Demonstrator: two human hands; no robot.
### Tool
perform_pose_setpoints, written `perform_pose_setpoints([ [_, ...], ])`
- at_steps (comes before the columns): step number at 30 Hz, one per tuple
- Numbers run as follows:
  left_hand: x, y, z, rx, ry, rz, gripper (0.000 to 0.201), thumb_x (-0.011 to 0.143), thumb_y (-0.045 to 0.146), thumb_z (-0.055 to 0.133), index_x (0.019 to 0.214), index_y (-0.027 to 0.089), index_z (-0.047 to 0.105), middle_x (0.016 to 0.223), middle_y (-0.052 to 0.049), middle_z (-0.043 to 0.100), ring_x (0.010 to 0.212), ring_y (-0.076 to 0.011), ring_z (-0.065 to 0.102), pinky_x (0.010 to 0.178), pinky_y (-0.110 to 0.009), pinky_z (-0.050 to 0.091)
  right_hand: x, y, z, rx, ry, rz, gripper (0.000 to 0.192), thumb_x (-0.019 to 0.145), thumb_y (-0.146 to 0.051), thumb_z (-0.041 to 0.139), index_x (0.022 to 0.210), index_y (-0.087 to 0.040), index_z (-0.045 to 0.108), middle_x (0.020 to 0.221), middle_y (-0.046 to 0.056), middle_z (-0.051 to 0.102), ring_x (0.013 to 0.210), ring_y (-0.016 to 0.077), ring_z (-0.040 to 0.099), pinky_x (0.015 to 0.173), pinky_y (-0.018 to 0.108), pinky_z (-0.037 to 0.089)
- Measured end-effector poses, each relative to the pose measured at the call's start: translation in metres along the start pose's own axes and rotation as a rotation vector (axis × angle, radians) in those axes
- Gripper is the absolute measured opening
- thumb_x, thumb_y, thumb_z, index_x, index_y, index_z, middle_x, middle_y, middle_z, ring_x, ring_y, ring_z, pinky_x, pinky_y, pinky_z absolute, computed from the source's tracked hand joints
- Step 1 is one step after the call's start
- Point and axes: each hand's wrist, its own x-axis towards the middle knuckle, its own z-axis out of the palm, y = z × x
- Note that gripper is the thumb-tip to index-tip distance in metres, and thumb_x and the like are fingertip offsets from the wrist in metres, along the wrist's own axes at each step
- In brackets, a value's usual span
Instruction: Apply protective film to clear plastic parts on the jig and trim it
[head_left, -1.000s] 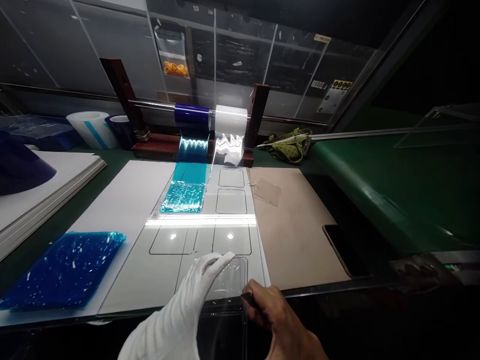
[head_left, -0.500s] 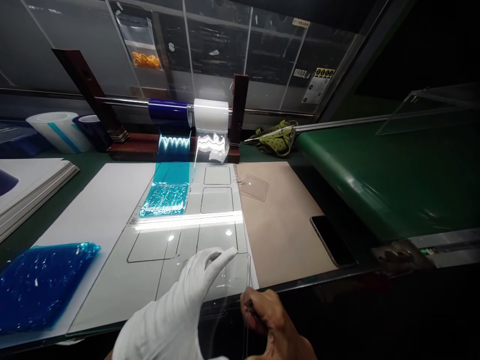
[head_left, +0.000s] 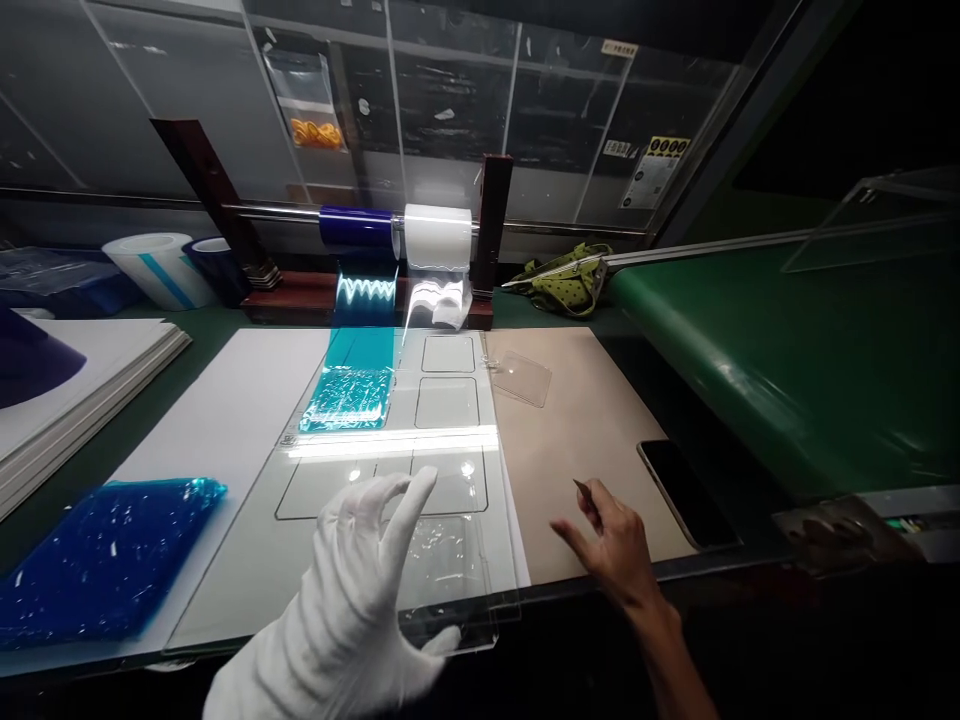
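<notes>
My left hand (head_left: 352,580), in a white glove, is curled round a clear plastic panel (head_left: 442,565) near the front edge of the table. Its thumb is at the panel's lower edge and its fingers at the upper one. My right hand (head_left: 611,540) is bare and hovers over the tan board (head_left: 577,400), thumb held apart from the bent fingers. A small brown pointed tip shows at its index finger; whether it is a separate thing I cannot tell. Under the panel lies a pale sheet with black-outlined rectangles (head_left: 450,400), with teal film (head_left: 349,395) on its left part.
Blue and white film rolls (head_left: 439,238) hang on a bar between wooden posts. A blue wrapped pack (head_left: 112,560) lies front left, a paper stack (head_left: 90,390) behind it. On the right are a phone (head_left: 686,492), a small clear panel (head_left: 523,378) and a green conveyor belt (head_left: 787,370).
My right hand has let go of the clear panel's right edge and moved right and up over the tan board. My left hand has shifted left, and the view has turned slightly.
</notes>
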Motion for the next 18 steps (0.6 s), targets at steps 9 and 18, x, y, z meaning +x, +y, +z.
perform_pose_setpoints([
  [9,-0.019,0.001,0.013,-0.093,0.112,-0.114,0.104,0.053,0.033,0.068,0.145,0.013,0.025,0.126,-0.018,0.044,0.116,-0.0364,0.045,0.098,-0.053,0.039,0.005,-0.039,0.004,0.260,-0.006,-0.204,0.011,0.091,-0.031,0.060,0.097,-0.026,0.067,0.090,0.004,0.060,0.087,0.0183,0.058,0.073,0.031,0.048],
  [18,-0.015,0.010,0.010,-0.203,0.147,-0.114,0.107,0.048,0.030,0.066,0.145,0.013,0.025,0.128,-0.017,0.043,0.119,-0.0361,0.043,0.098,-0.050,0.039,-0.002,-0.101,0.020,0.838,-0.142,-0.158,0.013,0.081,-0.034,0.073,0.074,-0.023,0.070,0.070,-0.001,0.052,0.067,0.0133,0.051,0.059,0.027,0.040],
])
